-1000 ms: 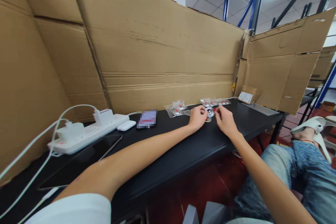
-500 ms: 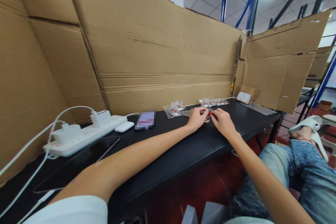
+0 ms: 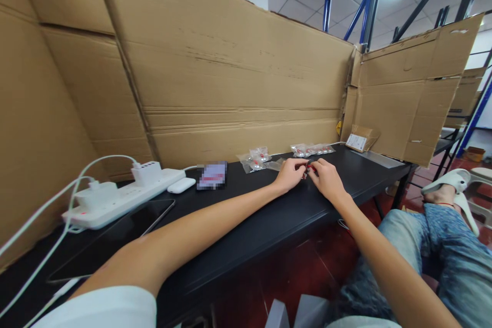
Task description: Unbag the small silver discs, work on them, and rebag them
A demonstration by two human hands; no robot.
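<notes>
Over the far part of the black table [image 3: 249,225], both hands meet around a small round item with red and dark parts [image 3: 309,165]. My left hand [image 3: 290,175] pinches its left side with thumb and fingers. On the other side, my right hand [image 3: 325,176] is closed on the same item. Fingers cover most of it, so its exact kind cannot be made out. Just left of my left hand lies a flat clear plastic bag [image 3: 275,165]. Clear bags with small red-and-silver pieces [image 3: 255,160] rest behind it, and a longer row of bagged pieces [image 3: 312,150] lies beyond the hands.
A white power strip [image 3: 126,197] with cables, a white case [image 3: 182,185], a blurred purple packet [image 3: 212,175] and a dark tablet [image 3: 115,241] occupy the left. Cardboard walls [image 3: 246,77] border the table. A small cardboard parcel [image 3: 361,139] sits at the far right corner.
Within the fingers the small item has turned; less red and more of a dark rim shows now. Both hands stay in nearly the same place.
</notes>
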